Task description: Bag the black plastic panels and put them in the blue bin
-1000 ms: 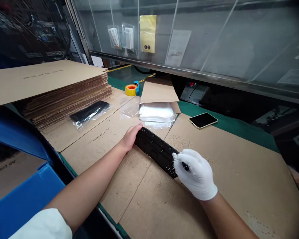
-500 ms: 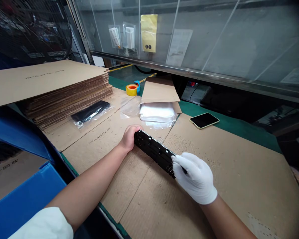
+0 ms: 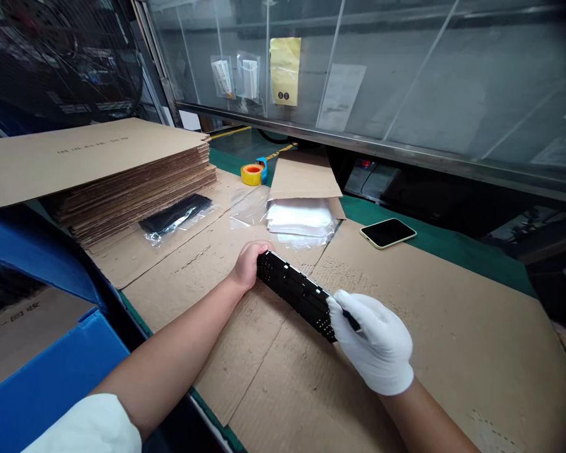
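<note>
A long black perforated plastic part (image 3: 295, 292) is held tilted above the cardboard-covered bench, with small holes near both ends and notches along its upper edge. My bare left hand (image 3: 249, 265) is closed around its far left end. At the near right end, my white-gloved right hand (image 3: 375, 340) grips it, the thumb and fingers on opposite sides. A dark bit of the part shows between those fingers. The part's underside and the left fingertips are hidden.
Stacked cardboard sheets (image 3: 141, 179) stand at the left, beside a bagged black item (image 3: 175, 214). Behind the hands are white plastic bags (image 3: 302, 220), a yellow tape roll (image 3: 251, 174) and a phone (image 3: 388, 233). A blue bin (image 3: 61, 371) stands at lower left.
The whole view has shifted slightly, so the scene sits a little lower. My gloved right hand has moved slightly and its fingers look a bit straighter. Both hands still hold the black part.
</note>
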Available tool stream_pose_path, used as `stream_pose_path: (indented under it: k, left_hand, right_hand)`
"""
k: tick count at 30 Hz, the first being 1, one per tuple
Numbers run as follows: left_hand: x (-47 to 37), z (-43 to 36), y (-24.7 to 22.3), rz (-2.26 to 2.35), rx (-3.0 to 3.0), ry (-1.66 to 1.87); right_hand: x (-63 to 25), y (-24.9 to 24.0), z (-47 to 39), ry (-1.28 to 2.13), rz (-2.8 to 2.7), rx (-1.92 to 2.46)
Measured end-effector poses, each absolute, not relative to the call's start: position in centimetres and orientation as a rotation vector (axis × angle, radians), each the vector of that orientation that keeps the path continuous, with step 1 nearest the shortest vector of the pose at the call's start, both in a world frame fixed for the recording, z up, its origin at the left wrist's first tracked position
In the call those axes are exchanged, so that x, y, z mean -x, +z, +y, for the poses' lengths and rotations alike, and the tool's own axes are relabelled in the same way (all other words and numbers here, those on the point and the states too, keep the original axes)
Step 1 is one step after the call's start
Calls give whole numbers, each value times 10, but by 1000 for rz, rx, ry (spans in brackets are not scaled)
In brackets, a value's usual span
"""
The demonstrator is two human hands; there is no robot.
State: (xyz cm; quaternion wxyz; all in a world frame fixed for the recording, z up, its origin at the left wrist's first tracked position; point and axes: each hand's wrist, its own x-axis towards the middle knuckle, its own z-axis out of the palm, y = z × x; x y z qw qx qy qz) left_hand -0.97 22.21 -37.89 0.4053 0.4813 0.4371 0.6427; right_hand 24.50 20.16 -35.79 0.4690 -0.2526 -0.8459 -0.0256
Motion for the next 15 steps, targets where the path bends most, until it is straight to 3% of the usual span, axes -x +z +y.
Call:
stream_pose_path:
  k: [15]
  left_hand:
    - [11,222,-375,1190,-1294,1578]
  right_hand:
    - [-240,-359,204,335,-2002,743]
